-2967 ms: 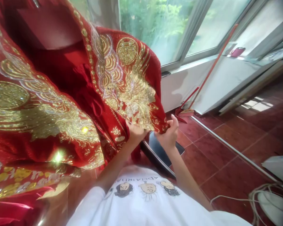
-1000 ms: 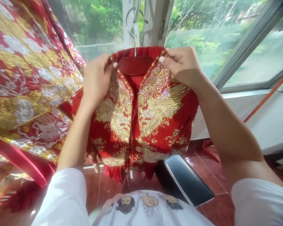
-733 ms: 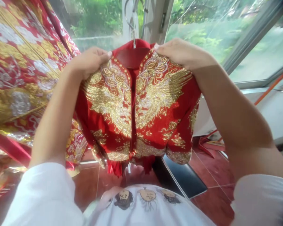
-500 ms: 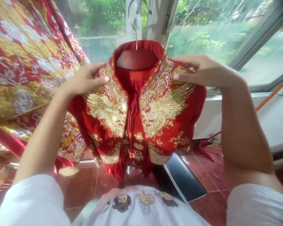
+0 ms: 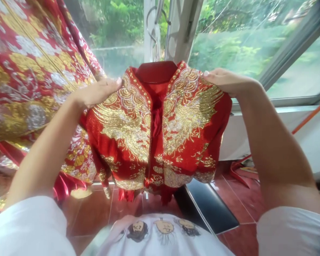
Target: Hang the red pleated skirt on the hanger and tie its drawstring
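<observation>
A short red jacket (image 5: pixel 128 142) with gold and silver embroidery hangs in front of me on a hanger (image 5: pixel 156 42) with a metal hook. Its front edges lie apart, and red cloth shows between them. My left hand (image 5: pixel 100 92) is closed on the jacket's shoulder at the left, thumb on top near the collar. At the opposite shoulder my right hand (image 5: pixel 224 81) grips the fabric, its thumb along the upper edge. The fingers of both hands are partly hidden behind the cloth.
A large red garment (image 5: pixel 29 78) with gold and silver embroidery hangs at the left. Windows (image 5: pixel 234 49) stand behind the jacket. Below, a black flat panel (image 5: pixel 210 206) lies on the red tiled floor (image 5: pixel 93 209). An orange strap (image 5: pixel 312 113) slants at the right.
Both hands have shifted outward at the shoulders. The collar has dropped and folded outward, so the jacket's front lies flatter and the hanger's red top shows more.
</observation>
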`<state>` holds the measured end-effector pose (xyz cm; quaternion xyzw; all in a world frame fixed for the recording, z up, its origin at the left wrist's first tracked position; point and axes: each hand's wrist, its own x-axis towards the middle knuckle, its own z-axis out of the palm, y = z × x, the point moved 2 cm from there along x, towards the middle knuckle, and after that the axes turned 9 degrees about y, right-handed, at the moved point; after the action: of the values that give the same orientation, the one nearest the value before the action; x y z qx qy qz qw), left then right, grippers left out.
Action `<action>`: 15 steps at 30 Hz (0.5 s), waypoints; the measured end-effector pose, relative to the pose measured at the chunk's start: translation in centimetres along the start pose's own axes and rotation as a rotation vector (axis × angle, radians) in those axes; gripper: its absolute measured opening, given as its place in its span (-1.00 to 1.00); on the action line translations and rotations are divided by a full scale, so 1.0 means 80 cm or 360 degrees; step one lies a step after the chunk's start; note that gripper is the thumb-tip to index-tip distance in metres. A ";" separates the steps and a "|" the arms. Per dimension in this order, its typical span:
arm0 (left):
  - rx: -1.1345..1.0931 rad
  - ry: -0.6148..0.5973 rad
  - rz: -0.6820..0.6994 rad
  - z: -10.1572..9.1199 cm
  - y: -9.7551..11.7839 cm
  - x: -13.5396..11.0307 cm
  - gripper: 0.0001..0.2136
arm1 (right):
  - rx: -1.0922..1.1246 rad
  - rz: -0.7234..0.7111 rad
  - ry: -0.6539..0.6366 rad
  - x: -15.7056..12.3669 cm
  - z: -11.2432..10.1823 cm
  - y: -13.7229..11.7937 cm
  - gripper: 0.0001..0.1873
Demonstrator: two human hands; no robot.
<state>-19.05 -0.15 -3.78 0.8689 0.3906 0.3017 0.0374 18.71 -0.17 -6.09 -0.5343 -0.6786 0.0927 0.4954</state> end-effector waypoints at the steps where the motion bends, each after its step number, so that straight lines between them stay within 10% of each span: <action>1: 0.0000 -0.0006 -0.0004 0.001 0.001 -0.001 -0.29 | -0.0004 0.0088 -0.0202 -0.002 0.001 0.001 -0.42; 3: -0.0044 0.0015 -0.0001 0.004 0.004 -0.002 -0.32 | 0.0026 0.0176 -0.0376 -0.008 0.001 -0.001 -0.46; 11: -0.0186 0.0496 0.0030 0.013 0.021 -0.011 -0.36 | 0.0019 -0.0279 0.0025 -0.011 -0.014 -0.009 -0.49; 15: -0.0249 0.0322 -0.0011 0.010 0.017 -0.025 -0.37 | 0.0109 -0.0285 -0.0022 -0.013 -0.015 0.004 -0.52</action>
<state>-18.71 -2.37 -4.97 0.8272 0.3707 0.4171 0.0665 19.77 -1.33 -6.31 -0.4536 -0.7235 0.0749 0.5150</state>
